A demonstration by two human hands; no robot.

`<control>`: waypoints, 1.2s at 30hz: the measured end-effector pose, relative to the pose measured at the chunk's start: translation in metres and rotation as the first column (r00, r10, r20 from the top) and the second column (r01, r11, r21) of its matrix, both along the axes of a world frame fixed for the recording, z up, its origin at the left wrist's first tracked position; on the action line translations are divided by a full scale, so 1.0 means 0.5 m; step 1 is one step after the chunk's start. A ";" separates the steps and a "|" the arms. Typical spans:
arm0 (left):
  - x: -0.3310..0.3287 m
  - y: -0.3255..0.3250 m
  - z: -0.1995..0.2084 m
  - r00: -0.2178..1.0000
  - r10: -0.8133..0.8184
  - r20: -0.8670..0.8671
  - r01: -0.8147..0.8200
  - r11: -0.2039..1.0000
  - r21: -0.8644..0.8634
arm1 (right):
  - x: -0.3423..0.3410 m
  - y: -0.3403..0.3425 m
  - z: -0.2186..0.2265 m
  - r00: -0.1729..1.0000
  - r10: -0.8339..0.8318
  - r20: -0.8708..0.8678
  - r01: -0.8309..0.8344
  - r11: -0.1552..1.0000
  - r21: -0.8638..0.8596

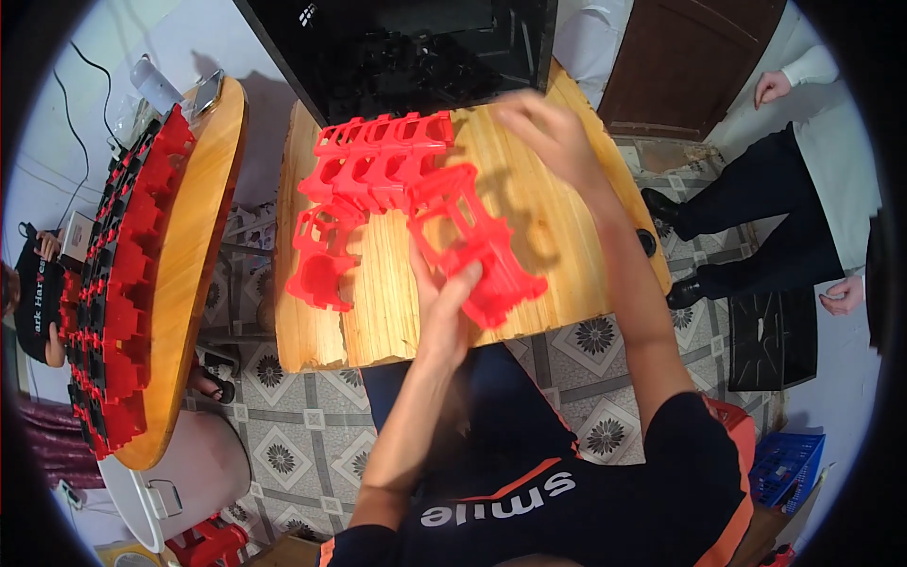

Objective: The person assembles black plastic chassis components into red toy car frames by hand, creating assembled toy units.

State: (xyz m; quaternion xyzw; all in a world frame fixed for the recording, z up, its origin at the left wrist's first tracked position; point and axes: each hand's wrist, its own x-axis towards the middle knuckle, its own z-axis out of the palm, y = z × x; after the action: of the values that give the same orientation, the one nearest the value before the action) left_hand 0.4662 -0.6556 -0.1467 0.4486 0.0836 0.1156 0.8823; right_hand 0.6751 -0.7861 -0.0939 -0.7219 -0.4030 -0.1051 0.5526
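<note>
My left hand point(442, 300) grips a red plastic frame piece point(475, 248) just above the near edge of a wooden table point(557, 246). My right hand point(546, 132) hovers blurred over the far part of the table, fingers apart and holding nothing. A cluster of joined red plastic pieces point(378, 161) lies on the table's left half. One more red piece point(321, 255) sits at the left edge, by my left hand.
A round wooden table point(189, 283) at the left carries a long stack of red and black plastic pieces point(118, 274). A black crate point(406, 47) holds dark parts beyond the table. A person point(803, 189) stands at the right. A blue crate point(784, 463) lies on the tiled floor.
</note>
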 end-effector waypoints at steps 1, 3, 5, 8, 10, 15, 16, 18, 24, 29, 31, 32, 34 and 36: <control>-0.017 -0.010 -0.007 1.000 -0.015 -0.003 0.015 1.000 0.003 | 0.093 0.032 -0.028 0.904 -0.277 0.325 0.304 0.952 -0.037; -0.054 -0.020 -0.027 0.999 0.006 -0.052 -0.007 0.999 -0.033 | 0.230 0.098 -0.097 0.524 -0.471 0.710 0.635 0.771 0.042; -0.094 -0.010 -0.089 0.997 -0.040 -0.068 0.032 0.993 -0.118 | 0.280 0.110 -0.143 0.402 -0.463 0.790 0.702 0.709 0.058; -0.157 0.021 -0.091 0.993 -0.102 -0.061 0.093 0.986 -0.139 | 0.258 0.090 -0.156 0.559 -0.294 0.776 0.619 0.770 -0.154; -0.200 0.036 -0.117 0.998 0.024 -0.059 -0.026 0.999 -0.042 | 0.130 0.060 -0.121 0.570 -0.550 0.611 0.648 0.758 0.077; -0.235 0.053 -0.077 0.993 0.082 -0.087 -0.090 0.992 -0.085 | -0.081 -0.107 -0.121 0.833 -0.141 -0.535 0.219 0.972 0.085; -0.241 0.065 -0.080 0.998 -0.003 -0.068 0.004 1.000 0.016 | -0.114 -0.122 -0.127 0.694 -0.024 -0.719 0.144 0.984 0.105; -0.238 0.082 -0.104 0.983 -0.116 0.142 0.142 0.971 -0.193 | -0.140 -0.155 -0.161 0.632 -0.033 -0.774 0.094 0.995 0.035; -0.238 0.076 -0.073 0.997 0.070 -0.034 -0.074 0.987 -0.143 | -0.219 -0.142 -0.132 0.812 -0.485 0.323 0.582 0.715 -0.388; -0.245 0.079 -0.070 0.992 0.123 -0.003 -0.121 0.976 -0.181 | -0.176 -0.117 -0.186 0.941 -0.031 0.336 0.199 0.855 -0.479; -0.234 0.076 -0.057 0.986 0.165 -0.009 -0.164 0.973 -0.162 | -0.180 -0.119 -0.179 0.974 -0.031 0.226 0.141 0.859 -0.492; -0.228 0.073 -0.052 0.984 0.176 -0.022 -0.178 0.973 -0.147 | -0.188 -0.121 -0.178 0.993 -0.058 0.106 0.104 0.855 -0.508; -0.220 0.068 -0.047 0.978 0.202 -0.049 -0.208 0.964 -0.165 | -0.214 -0.117 -0.165 0.996 -0.070 0.051 0.086 0.874 -0.479; -0.207 0.062 -0.052 0.975 0.223 -0.014 -0.223 0.968 -0.112 | -0.248 -0.117 -0.154 0.997 -0.074 0.022 0.078 0.953 -0.293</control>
State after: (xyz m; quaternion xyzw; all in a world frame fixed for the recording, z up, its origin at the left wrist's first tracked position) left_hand 0.3627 -0.6244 -0.1729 0.3859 0.1402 0.2088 0.8876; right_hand 0.5511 -0.8444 -0.1706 -0.8104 -0.3890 -0.0692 0.4326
